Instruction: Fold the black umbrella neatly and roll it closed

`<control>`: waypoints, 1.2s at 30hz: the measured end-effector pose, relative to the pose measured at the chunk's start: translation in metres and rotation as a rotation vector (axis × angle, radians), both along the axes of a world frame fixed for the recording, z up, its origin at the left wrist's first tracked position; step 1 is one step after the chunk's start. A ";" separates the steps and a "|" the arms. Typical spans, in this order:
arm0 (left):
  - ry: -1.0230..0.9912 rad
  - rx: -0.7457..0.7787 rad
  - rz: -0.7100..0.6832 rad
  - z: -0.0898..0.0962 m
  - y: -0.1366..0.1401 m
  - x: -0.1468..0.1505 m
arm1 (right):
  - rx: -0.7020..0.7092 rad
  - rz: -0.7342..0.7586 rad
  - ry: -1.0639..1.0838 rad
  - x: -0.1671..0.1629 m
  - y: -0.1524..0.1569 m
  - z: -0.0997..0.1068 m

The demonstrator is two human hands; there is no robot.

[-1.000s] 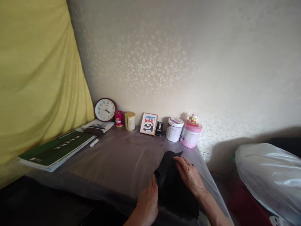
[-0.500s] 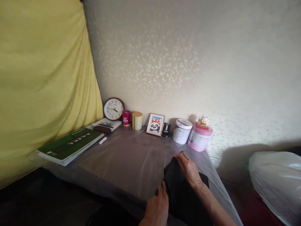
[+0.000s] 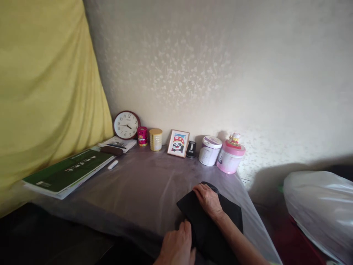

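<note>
Hands both on it: your right hand (image 3: 207, 200) is resting over the black fabric (image 3: 206, 232), and your left hand (image 3: 178, 241) is sitting at its near left side. Starting big, the tabletop (image 3: 149, 184) is spreading out underneath, the fabric is occupying its near right part, and the pink-lidded tub (image 3: 230, 159) is standing beyond, apart from it. Next size down, the fabric itself: it's lying to the right of your left hand and directly under your right one, its long axis apparently running from the far edge back toward you, slanting a little rightward, the near end leaving the view. Your right hand is lying nearer that far edge; your left is sitting lower, nearer the left side edge. Your right fingers are lying close together, bent over the fabric; whether they're pinching a layer isn't showing. Your left fingers are sitting curled at the edge, slightly blurred, so there's no telling their grip either. And the smallest bit: one pointed corner (image 3: 182, 203) is poking out leftward, just beside both hands, neither covering it.
</note>
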State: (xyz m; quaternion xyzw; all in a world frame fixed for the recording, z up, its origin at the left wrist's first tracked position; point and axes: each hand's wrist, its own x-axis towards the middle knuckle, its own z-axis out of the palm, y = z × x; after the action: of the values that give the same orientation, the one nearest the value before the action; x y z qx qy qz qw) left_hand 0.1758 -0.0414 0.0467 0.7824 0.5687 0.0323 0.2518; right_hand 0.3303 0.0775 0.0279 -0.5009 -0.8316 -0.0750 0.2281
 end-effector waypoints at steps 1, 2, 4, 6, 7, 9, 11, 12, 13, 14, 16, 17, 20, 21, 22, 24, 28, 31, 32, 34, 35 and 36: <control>-0.010 0.042 0.024 0.003 0.000 -0.003 | -0.005 -0.004 0.002 0.000 -0.001 0.000; -0.030 0.076 0.044 0.005 0.000 -0.006 | -0.007 -0.008 0.005 0.000 -0.001 0.000; -0.061 0.168 0.059 0.003 0.001 -0.007 | -0.009 -0.020 0.003 0.000 -0.002 0.000; -0.081 0.206 0.007 -0.002 0.004 -0.005 | -0.014 -0.027 -0.004 0.001 -0.003 0.000; -0.085 0.201 -0.039 -0.005 0.006 -0.003 | -0.019 -0.023 -0.007 0.002 -0.002 0.000; -0.099 0.168 -0.144 -0.012 0.010 0.000 | -0.032 0.002 -0.001 0.004 -0.002 0.000; -0.096 0.120 -0.195 -0.019 0.013 0.003 | -0.055 0.029 0.019 0.007 0.000 0.000; -0.084 0.093 -0.196 -0.022 0.014 0.004 | -0.072 0.037 0.031 0.008 0.001 -0.001; -0.067 0.069 -0.183 -0.024 0.015 0.005 | -0.091 0.040 0.040 0.010 0.002 -0.002; -0.050 0.052 -0.161 -0.025 0.015 0.006 | -0.109 0.040 0.048 0.013 0.004 -0.003; -0.043 0.043 -0.117 -0.027 0.014 0.008 | -0.130 0.031 0.059 0.019 0.010 -0.005; -0.058 0.045 -0.101 -0.027 0.014 0.009 | -0.130 0.024 0.063 0.022 0.014 -0.006; -0.109 0.036 -0.073 -0.026 0.012 0.011 | -0.116 0.011 0.048 0.034 0.027 -0.007; -0.117 0.029 -0.069 -0.026 0.012 0.011 | -0.108 0.002 0.036 0.038 0.030 -0.007; -0.122 0.024 -0.068 -0.026 0.011 0.011 | -0.097 -0.014 0.026 0.041 0.033 -0.006; -0.133 0.024 -0.068 -0.026 0.010 0.011 | -0.066 -0.074 0.020 0.045 0.033 -0.004; -0.154 0.050 -0.080 -0.031 0.007 0.011 | 0.017 -0.086 0.092 0.039 0.012 -0.001; -0.136 0.090 -0.060 -0.038 0.005 0.012 | -0.006 0.107 0.110 0.029 -0.009 -0.003; -0.133 0.098 -0.049 -0.040 0.004 0.012 | -0.018 0.138 0.108 0.028 -0.014 -0.004; -0.149 0.109 -0.044 -0.042 0.003 0.012 | -0.010 0.088 0.140 0.032 -0.019 -0.003; -0.162 0.108 -0.042 -0.042 0.003 0.012 | 0.002 0.020 0.179 0.037 -0.020 -0.002; -0.176 0.104 -0.042 -0.041 0.002 0.011 | 0.014 -0.061 0.227 0.045 -0.021 0.000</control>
State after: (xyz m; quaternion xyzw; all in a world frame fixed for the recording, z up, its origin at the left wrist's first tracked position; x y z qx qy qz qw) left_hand 0.1869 -0.0391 0.0054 0.8003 0.5254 0.1254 0.2605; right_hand 0.3749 0.0560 0.0274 -0.5296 -0.7842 -0.0305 0.3218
